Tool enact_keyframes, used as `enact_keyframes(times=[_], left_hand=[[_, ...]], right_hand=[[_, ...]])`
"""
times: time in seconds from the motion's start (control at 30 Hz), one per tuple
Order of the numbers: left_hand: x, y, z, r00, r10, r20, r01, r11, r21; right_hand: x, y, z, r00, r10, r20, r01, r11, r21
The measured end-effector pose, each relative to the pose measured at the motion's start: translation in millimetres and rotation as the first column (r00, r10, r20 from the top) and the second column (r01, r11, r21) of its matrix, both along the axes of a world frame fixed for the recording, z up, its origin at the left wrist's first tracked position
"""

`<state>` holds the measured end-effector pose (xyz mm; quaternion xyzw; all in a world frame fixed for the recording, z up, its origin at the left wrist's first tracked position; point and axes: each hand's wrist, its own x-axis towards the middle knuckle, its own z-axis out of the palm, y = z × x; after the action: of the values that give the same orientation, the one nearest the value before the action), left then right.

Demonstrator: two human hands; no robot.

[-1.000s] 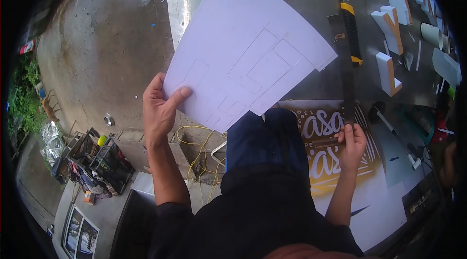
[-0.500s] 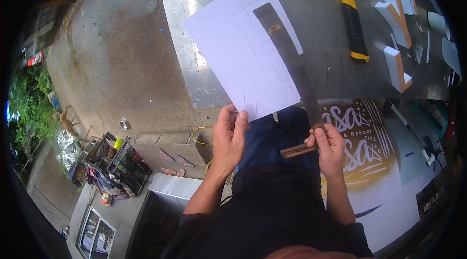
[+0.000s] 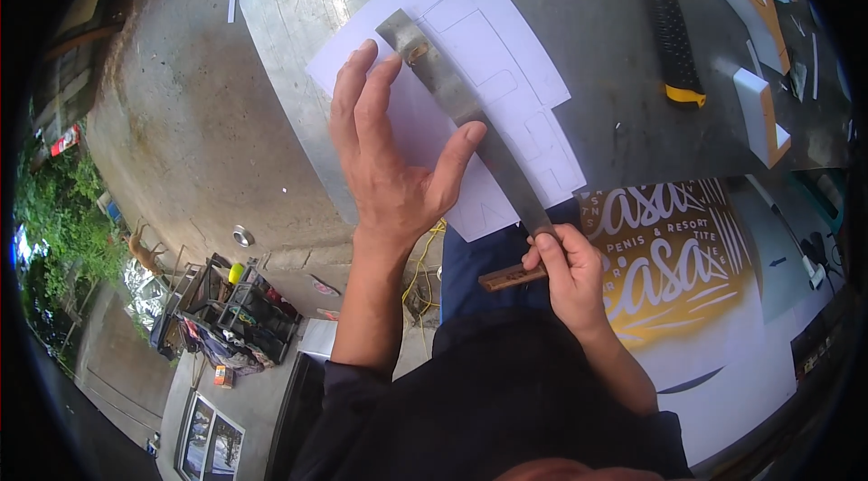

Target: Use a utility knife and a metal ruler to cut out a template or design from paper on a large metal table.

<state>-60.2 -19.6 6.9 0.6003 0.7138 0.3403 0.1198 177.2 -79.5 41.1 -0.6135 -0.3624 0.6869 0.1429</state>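
My left hand [image 3: 393,169] is open, fingers spread over the left part of a white paper sheet [image 3: 506,47] with pencil-drawn shapes, thumb tip at the blade of a steel square [image 3: 502,169]. The square lies diagonally across the sheet on a grey metal table [image 3: 615,56]. My right hand [image 3: 570,278] grips the square at its lower end, where its short wooden arm sticks out to the left over my dark trousers. A black and yellow utility knife [image 3: 669,38] lies right of the paper.
Several white block pieces with orange-brown sides [image 3: 755,119] and thin strips sit at the table's right. A stencilled gold-and-white board [image 3: 669,300] is below the table edge at right. Concrete ground [image 3: 181,119], yellow cable [image 3: 420,273], a cluttered rack [image 3: 244,318] and an animal [image 3: 145,250] are at left.
The paper has gone from being held up in my left hand to lying on the table. My left hand has released it and spread out. The square has moved left onto the sheet.
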Motion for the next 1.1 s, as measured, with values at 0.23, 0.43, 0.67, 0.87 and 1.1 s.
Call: enact_keyframes(times=[0.23, 0.43, 0.67, 0.87, 1.1], left_hand=[[4.1, 2.1, -14.2, 0.976, -0.079, -0.203, 0.045, 0.985, -0.164], [5.8, 4.1, -10.5, 0.965, -0.072, -0.253, 0.016, 0.976, -0.215], [3.8, 5.8, -5.0, 0.968, -0.105, -0.229, 0.042, 0.964, -0.263], [4.7, 5.6, -4.8, 0.967, -0.108, -0.231, 0.040, 0.960, -0.279], [4.8, 4.9, -3.9, 0.974, -0.095, -0.207, 0.035, 0.961, -0.274]], right_hand=[[5.3, 5.5, -8.4, 1.000, 0.007, -0.022, -0.008, 0.999, -0.035], [6.1, 14.8, -14.5, 0.998, -0.010, -0.062, 0.002, 0.992, -0.123], [9.1, 23.7, -17.1, 0.996, 0.072, -0.053, -0.075, 0.996, -0.053], [6.7, 21.7, -22.1, 0.992, 0.086, -0.087, -0.094, 0.992, -0.085], [2.3, 9.9, -26.2, 0.987, 0.015, -0.159, -0.033, 0.993, -0.110]])
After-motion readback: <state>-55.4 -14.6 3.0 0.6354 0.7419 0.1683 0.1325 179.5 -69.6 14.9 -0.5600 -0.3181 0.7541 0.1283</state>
